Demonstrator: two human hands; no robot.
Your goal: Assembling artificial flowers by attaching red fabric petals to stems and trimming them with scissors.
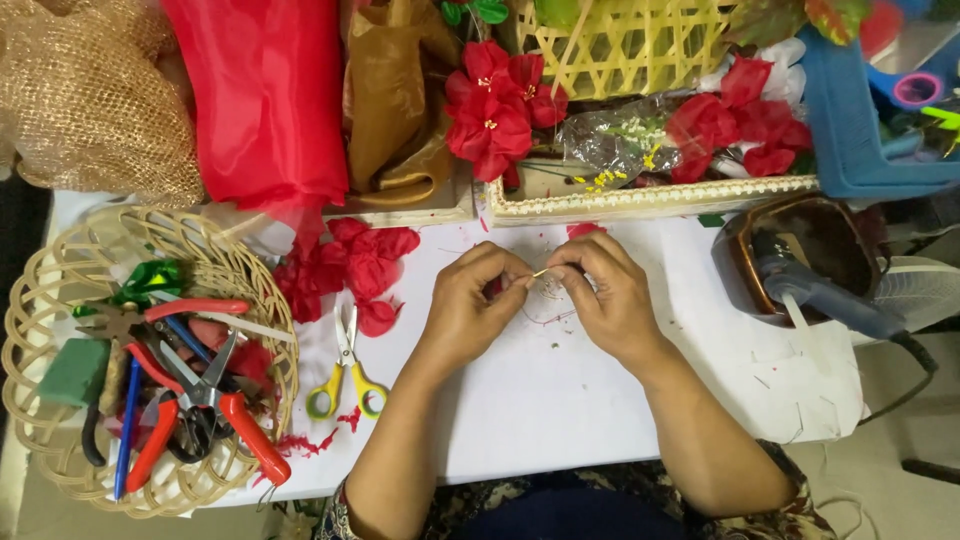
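At frame centre, the left hand (470,300) and right hand (605,295) meet fingertip to fingertip, both pinched shut on a thin yellowish stem (541,271) for fine control, yellow-handled scissors (346,372) lying just left within reach.

Take the yellow-handled scissors (345,365) lying on the white table (560,400) as the landmark. Left of them sits a round wicker basket (60,290) holding red-handled pliers (215,400), a green foam block (75,372) and a blue pen (127,425). Just above them lies a heap of red fabric petals (350,265). Farther above hangs red cloth (265,100), with gold mesh (95,95) to its left. Up and to the right stands a trimmed tray (640,200) of red artificial flowers (495,110). Far right rests a glue gun (820,295).
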